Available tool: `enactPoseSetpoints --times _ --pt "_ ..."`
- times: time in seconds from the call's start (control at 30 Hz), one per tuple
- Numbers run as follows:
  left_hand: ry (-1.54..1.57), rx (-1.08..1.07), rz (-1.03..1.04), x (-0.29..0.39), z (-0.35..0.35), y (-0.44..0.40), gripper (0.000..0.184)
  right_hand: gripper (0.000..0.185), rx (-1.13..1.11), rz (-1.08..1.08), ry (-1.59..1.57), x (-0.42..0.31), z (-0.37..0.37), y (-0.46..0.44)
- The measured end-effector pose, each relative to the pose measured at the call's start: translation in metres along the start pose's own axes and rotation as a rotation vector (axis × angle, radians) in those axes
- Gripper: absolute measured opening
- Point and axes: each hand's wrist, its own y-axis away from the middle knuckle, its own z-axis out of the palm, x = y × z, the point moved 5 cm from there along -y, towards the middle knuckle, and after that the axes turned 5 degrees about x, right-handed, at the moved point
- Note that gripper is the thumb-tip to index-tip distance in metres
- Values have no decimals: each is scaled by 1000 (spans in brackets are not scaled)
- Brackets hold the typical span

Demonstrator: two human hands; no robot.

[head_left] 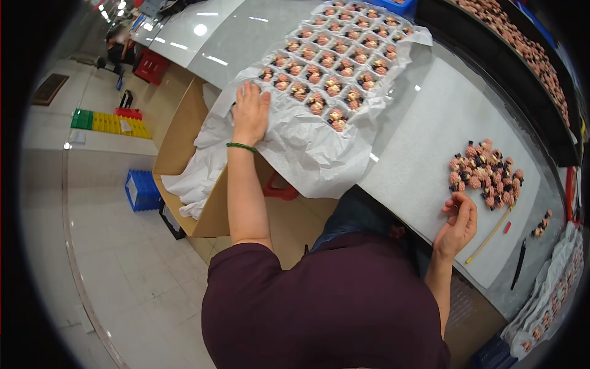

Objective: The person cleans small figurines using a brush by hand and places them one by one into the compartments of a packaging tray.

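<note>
My left hand (249, 114) lies flat, fingers stretched out, on crumpled white tissue paper (313, 147) at the near left corner of a clear compartment tray (344, 84). Small pink, black and cream figurine-like pieces fill the tray's visible pockets. On the right, my right hand (456, 224) hovers at the lower left edge of a loose pile of the same pieces (485, 172). Its fingers are curled together; whatever they hold, if anything, is too small to make out. The pile rests on a white sheet (424, 141).
Below the table edge stands an open cardboard box (212, 212) with paper in it. Near the pile lie a thin yellow stick (490, 235), a red bit (507, 228) and a black pen-like tool (519, 264). A black bin (491, 46) of pieces stands behind.
</note>
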Motion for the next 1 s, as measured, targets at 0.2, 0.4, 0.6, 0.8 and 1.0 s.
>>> enactPoseSetpoints --times 0.2,0.4,0.6,0.8,1.0 --pt "-156 386 40 46 -42 4 39 20 0 21 3 -2 -3 2" --pt "880 45 424 214 -33 45 28 20 13 5 -11 -5 -2 3" --pt "950 -218 746 318 8 80 24 21 14 0 -24 -5 -3 2" --pt "975 -365 733 321 12 78 23 16 41 25 -86 -7 -2 3" --pt "1577 -956 264 309 13 94 23 16 79 46 -147 -13 5 2"
